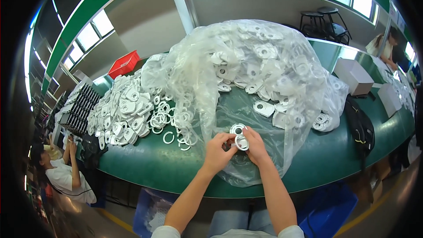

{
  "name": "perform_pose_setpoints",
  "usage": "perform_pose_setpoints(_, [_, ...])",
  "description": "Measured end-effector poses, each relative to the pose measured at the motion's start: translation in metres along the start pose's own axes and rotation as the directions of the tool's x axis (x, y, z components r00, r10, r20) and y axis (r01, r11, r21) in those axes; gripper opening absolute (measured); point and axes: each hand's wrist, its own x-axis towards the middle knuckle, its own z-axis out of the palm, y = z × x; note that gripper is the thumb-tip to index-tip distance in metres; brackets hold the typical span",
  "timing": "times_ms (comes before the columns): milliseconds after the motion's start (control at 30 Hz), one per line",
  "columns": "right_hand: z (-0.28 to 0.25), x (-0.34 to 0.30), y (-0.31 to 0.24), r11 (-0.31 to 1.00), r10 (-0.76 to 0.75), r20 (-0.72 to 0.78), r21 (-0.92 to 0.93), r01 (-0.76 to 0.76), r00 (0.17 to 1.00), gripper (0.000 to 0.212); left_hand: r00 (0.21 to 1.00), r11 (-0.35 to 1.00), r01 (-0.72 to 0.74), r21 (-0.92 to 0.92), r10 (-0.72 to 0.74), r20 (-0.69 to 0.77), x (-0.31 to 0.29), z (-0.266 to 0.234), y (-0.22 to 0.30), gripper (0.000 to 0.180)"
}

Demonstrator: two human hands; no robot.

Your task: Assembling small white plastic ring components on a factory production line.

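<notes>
Over the near part of the table, my left hand (219,152) and my right hand (257,146) meet, both closed. Between them is a white ring (241,142), with my left thumb and fingers at its left side. Just beyond it shows a white plastic plate with a round hole (238,128), which my right fingers grip from the right. The fingers partly cover both pieces, so I cannot tell whether they are joined. Under my hands spreads the edge of a large clear plastic bag (189,57), whose heap of similar white plates (263,108) lies beyond.
A pile of white plates (128,107) and loose rings (168,137) lies left on the green table (154,165), near a red bin (124,64) and stacked dark trays (81,109). White boxes (354,77) and a black bag (359,123) stand right. People work at both sides.
</notes>
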Motion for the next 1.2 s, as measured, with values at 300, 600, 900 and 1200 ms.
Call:
perform_pose_setpoints(300, [-0.012, 0.003, 0.006, 0.996, -0.056, -0.025, -0.069, 0.055, 0.998, 0.021, 0.966, 0.867, 0.249, -0.433, -0.256, 0.043, -0.013, 0.029, 0.018, 0.038])
perform_pose_setpoints(600, [0.003, -0.007, -0.012, 0.999, -0.006, 0.021, 0.047, 0.005, 1.000, 0.025, 0.995, 0.994, -0.066, -0.091, 0.058, -0.087, -0.025, 0.042, 0.028, 0.049])
perform_pose_setpoints(900, [0.007, -0.003, -0.006, 0.993, -0.029, -0.045, 0.115, 0.034, 0.999, 0.032, 0.976, 0.997, -0.010, 0.081, 0.027, -0.216, 0.004, -0.008, 0.012, 0.025])
perform_pose_setpoints(1200, [-0.001, -0.002, -0.005, 0.993, 0.003, 0.048, 0.114, -0.008, 0.999, 0.034, 0.938, 0.904, -0.337, 0.262, 0.346, 0.011, 0.027, -0.012, -0.012, 0.020])
